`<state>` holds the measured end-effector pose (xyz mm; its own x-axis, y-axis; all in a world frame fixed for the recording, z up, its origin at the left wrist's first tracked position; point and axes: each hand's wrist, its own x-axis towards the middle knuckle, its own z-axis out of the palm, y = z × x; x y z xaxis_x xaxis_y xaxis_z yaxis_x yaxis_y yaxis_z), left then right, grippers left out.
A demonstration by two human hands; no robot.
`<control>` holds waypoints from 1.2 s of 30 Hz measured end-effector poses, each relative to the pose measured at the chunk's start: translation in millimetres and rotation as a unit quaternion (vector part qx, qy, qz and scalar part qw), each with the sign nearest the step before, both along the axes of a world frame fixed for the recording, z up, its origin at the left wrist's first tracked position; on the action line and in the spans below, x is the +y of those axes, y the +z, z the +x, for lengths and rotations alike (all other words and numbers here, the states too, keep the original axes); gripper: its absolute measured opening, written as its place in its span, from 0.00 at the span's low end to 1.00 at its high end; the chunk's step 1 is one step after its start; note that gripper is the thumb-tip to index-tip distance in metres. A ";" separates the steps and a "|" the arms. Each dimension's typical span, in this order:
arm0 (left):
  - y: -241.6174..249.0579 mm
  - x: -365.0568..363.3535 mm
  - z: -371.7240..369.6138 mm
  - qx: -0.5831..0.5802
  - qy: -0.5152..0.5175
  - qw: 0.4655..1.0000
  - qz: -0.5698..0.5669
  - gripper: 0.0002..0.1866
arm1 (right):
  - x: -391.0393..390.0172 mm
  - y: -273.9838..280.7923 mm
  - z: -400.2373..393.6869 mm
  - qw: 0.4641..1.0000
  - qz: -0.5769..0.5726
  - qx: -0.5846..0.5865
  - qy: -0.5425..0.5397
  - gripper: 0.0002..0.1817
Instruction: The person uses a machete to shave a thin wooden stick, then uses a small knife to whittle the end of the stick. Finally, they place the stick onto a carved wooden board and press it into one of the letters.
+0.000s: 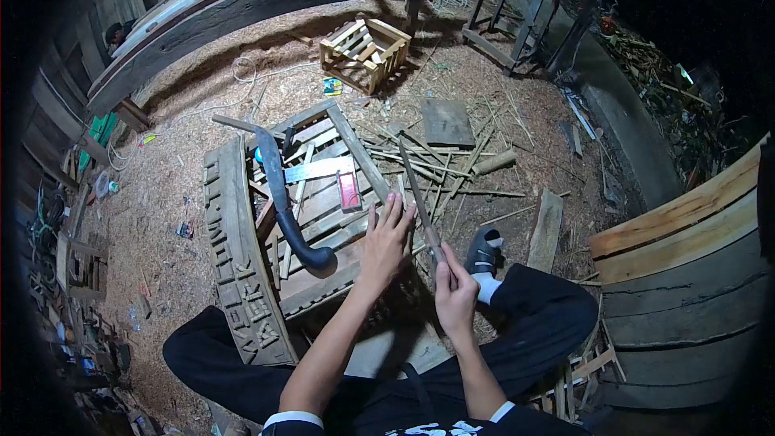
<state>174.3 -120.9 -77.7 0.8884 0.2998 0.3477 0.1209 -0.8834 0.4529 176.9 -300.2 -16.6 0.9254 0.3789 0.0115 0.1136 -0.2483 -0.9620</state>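
Observation:
My left hand (386, 246) is open, its fingers stretched out over the near right rail of a slatted wooden frame (353, 145). Wrapped round the handle of a long, narrow-bladed knife (418, 186) is my right hand (454, 295); the blade points away from me. Across the frame lies a dark machete (278, 186) with a curved black handle. Beside it is a try square with a metal blade (319, 169) and a red stock (349, 191). A carved wooden board (238, 250) stands along the frame's left side.
Bamboo strips (452, 169) and a flat board (448, 122) lie on the shaving-covered ground. A slatted crate (367, 52) sits farther off, below a long wooden bench (274, 24). Wide planks (678, 307) rise at my right. My sandalled foot (483, 254) is near the knife.

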 end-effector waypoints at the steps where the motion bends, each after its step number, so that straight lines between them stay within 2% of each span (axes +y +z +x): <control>1: -2.9 0.8 -0.2 -0.003 0.002 1.000 0.002 0.33 | -3.7 -1.1 -3.6 0.999 0.008 -0.039 0.006 0.23; 7: -10.8 2.6 2.3 0.003 0.001 1.000 0.026 0.34 | -2.2 9.7 -3.1 1.000 0.000 -0.003 -0.001 0.23; 11: -6.6 1.3 1.8 0.018 0.004 0.999 0.031 0.36 | -7.2 0.4 -8.5 0.998 0.000 -0.067 -0.004 0.22; 14: -4.7 0.4 0.8 0.020 -0.002 1.000 0.020 0.35 | 0.3 13.4 -7.2 1.000 0.001 -0.002 -0.010 0.22; 17: -8.5 2.7 2.3 0.006 0.008 1.000 0.019 0.34 | 8.6 8.1 -4.2 0.999 0.020 -0.027 -0.007 0.23; 20: -14.5 1.9 4.4 -0.007 0.006 0.999 0.032 0.33 | -22.1 0.5 -22.4 0.999 0.016 -0.026 -0.009 0.23; 25: -6.4 1.0 0.1 0.009 -0.004 1.000 0.006 0.34 | 3.6 11.0 -3.0 0.999 0.036 0.017 -0.017 0.23; 29: -4.4 2.0 3.1 0.009 0.002 1.000 0.019 0.36 | -17.8 13.5 -13.7 0.999 -0.001 -0.039 0.001 0.22; 33: -13.9 7.0 7.8 -0.002 0.012 1.000 0.010 0.37 | -14.0 25.6 -14.2 1.000 -0.026 0.002 0.000 0.23; 35: -3.5 8.5 4.1 0.002 -0.004 1.000 -0.016 0.36 | -15.8 25.4 -16.4 0.999 0.027 0.041 -0.007 0.22; 36: -6.4 10.0 6.6 -0.003 0.002 1.000 0.007 0.34 | -22.6 19.4 -21.5 0.999 0.026 0.040 0.000 0.23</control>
